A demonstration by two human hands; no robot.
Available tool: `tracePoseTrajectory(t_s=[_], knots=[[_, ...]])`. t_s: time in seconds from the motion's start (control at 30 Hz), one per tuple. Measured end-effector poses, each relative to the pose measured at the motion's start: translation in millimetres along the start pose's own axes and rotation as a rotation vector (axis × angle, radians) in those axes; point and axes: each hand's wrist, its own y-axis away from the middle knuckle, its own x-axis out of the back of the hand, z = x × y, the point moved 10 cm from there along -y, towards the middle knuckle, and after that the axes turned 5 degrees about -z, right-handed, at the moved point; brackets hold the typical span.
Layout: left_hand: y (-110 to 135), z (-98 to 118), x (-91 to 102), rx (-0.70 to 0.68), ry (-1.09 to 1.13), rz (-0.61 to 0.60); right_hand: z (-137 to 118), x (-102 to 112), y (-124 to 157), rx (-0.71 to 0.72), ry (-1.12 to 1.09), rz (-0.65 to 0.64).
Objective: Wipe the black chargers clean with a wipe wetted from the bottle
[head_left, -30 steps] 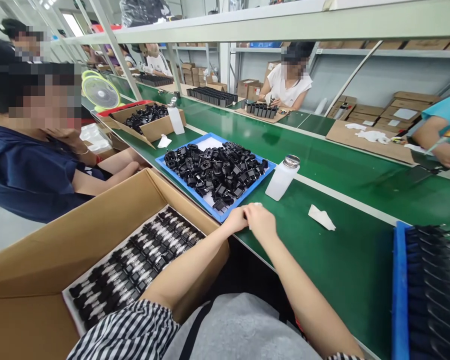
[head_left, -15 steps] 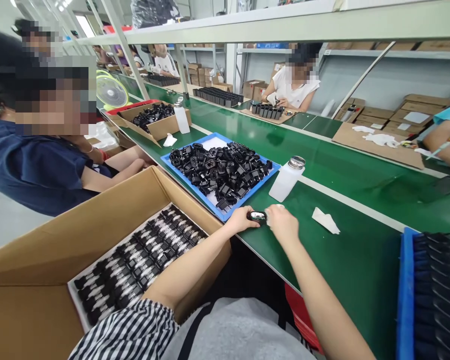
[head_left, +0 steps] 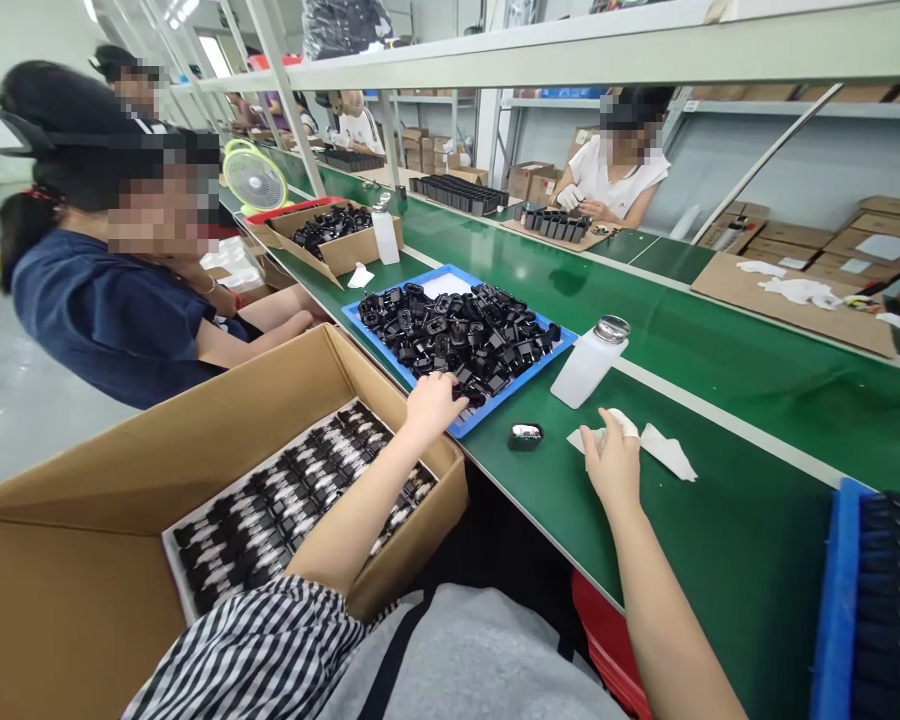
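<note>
My left hand [head_left: 433, 402] reaches over the near edge of a blue tray [head_left: 487, 408] heaped with small black plastic parts [head_left: 469, 330]. Its thumb and fingers are apart, and nothing shows between them. A single black part with a shiny end face [head_left: 526, 436] rests on the green table between my hands. To the right of it, my right hand [head_left: 613, 458] grips a crumpled white tissue [head_left: 627, 424]. Another white tissue [head_left: 667, 452] lies flat beside that hand. Behind them stands a white plastic bottle with a metal cap [head_left: 591, 365].
A cardboard box [head_left: 270, 385] with rows of black parts stands at my left. A blue bin [head_left: 832, 600] of black pieces is at the right edge. A co-worker [head_left: 120, 300] sits on the left; another person [head_left: 619, 180] works across the green table [head_left: 720, 560].
The black part that was between my hands now lies on the table. My left hand has moved left to the tray; my right hand has moved right with the tissue. The view has shifted slightly.
</note>
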Motion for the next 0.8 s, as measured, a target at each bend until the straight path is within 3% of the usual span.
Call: tracePoseTrajectory(t_s=[0.1, 0.27, 0.33, 0.43, 0.5, 0.57, 0.67, 0.8], knots=[[-6, -17, -6.6, 0.015, -0.046, -0.129, -13, 4, 2, 0.097, 0.006, 0.036], [-6, -10, -4.1, -0.055, 0.023, -0.127, -40, -10, 8, 0.253, -0.018, -0.076], [-4, 4, -4.5, -0.098, 0.18, -0.153, -46, -15, 11, 0.261, -0.043, -0.112], [5, 39, -24.3, -0.202, 0.504, -0.342, -57, -14, 14, 0.304, -0.098, -0.086], [12, 62, -44.1, -0.249, 0.59, -0.468, -63, -11, 14, 0.347, -0.153, -0.069], [16, 80, -60.3, -0.292, 0.576, -0.52, -68, -12, 12, 0.394, -0.203, -0.112], [20, 94, -69.4, -0.378, 0.457, -0.473, -73, -24, 7, 0.427, -0.205, -0.264], [18, 84, -53.0, -0.383, 0.268, -0.233, -68, -31, 0, 0.386, -0.106, -0.306]])
